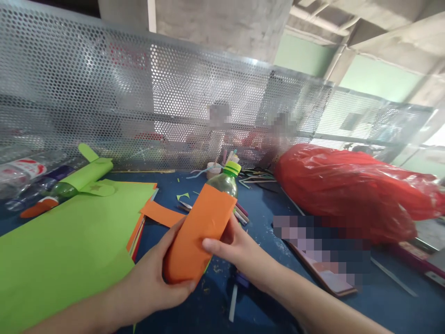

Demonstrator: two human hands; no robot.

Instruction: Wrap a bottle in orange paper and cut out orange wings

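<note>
A green-tinted plastic bottle (228,185) with a lime-green cap lies tilted away from me, its body mostly covered by a sheet of orange paper (203,227). My left hand (156,273) grips the lower left side of the papered bottle, thumb near its bottom end. On the right side, my right hand (232,246) holds it too, with the thumb pressed on the orange paper and the fingers hidden behind. An orange strip (163,214) lies just left of the bottle.
Green paper (69,246) tops a stack of sheets at left, near a green paper-and-bottle plane (90,174) and clear bottles (21,171). A red plastic bag (340,185) and a pixelated flat item (320,260) lie right. Behind stands a perforated metal screen (194,93).
</note>
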